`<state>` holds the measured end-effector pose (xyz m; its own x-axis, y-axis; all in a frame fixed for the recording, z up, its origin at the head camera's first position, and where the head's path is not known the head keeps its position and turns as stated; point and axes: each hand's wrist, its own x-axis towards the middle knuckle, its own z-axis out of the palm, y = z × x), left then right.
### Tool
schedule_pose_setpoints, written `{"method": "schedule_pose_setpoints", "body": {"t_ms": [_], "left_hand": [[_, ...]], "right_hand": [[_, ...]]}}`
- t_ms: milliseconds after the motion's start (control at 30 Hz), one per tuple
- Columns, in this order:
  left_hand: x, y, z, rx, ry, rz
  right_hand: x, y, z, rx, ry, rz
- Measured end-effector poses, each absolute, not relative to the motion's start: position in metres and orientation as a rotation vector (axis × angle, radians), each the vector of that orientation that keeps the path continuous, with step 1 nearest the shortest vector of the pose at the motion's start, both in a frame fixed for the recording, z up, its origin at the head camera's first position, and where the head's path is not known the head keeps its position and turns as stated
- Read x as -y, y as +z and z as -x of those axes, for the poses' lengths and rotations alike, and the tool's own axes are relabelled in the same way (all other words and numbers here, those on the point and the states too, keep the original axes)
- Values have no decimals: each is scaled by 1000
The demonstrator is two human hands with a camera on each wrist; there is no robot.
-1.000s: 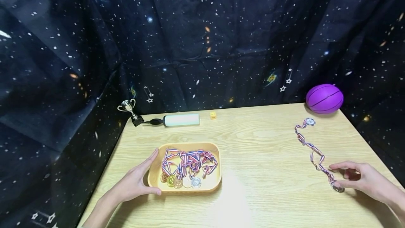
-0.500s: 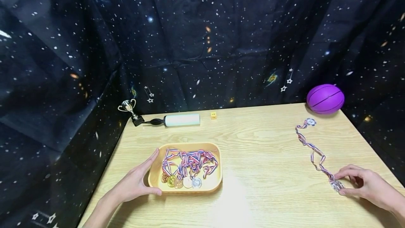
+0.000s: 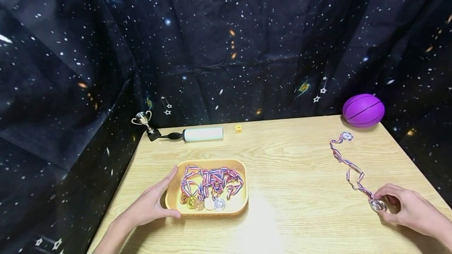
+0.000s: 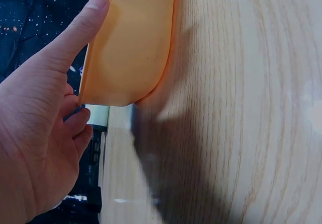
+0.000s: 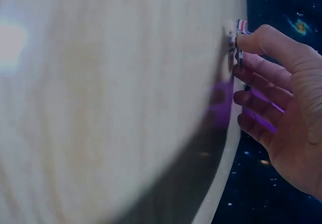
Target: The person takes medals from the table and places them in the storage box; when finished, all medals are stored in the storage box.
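Note:
My left hand (image 3: 150, 206) grips the left end of a yellow-orange plastic box (image 3: 246, 191), thumb at its near side and fingers toward the far side. In the left wrist view the thumb lies against the box wall (image 4: 133, 43). Inside are several medals (image 3: 199, 204) in gold, bronze and silver tones with tangled striped ribbons (image 3: 213, 177). At the right, my right hand (image 3: 406, 207) pinches a silver medal (image 3: 378, 205) between thumb and fingers, close over the table. Its red, white and blue ribbon (image 3: 349, 164) runs back to a second, silver-blue scalloped medal (image 3: 347, 136).
A small trophy cup (image 3: 143, 118) on a black base stands at the back left. Beside it lies a white cylindrical hand pump (image 3: 203, 133). There is a little yellow cube (image 3: 238, 129) at the table's back edge, and a purple ball (image 3: 363, 110) in the back right corner.
My right hand has shifted slightly right and down, and its thumb and fingers have come together on the silver medal, which now tilts up a little. The left hand and box stay put.

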<state>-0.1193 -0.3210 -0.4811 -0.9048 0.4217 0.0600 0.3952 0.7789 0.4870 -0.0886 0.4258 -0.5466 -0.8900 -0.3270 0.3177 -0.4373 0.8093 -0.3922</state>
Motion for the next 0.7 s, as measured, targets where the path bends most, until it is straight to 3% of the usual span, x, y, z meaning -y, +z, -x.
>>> {"method": "schedule_pose_setpoints", "body": {"t_ms": [233, 700], "left_hand": [[322, -482, 119, -2917, 776, -678], [322, -481, 119, -2923, 770, -683]], "right_hand": [[-424, -527, 94, 2725, 686, -562], [-404, -450, 126, 2539, 564, -650]]}}
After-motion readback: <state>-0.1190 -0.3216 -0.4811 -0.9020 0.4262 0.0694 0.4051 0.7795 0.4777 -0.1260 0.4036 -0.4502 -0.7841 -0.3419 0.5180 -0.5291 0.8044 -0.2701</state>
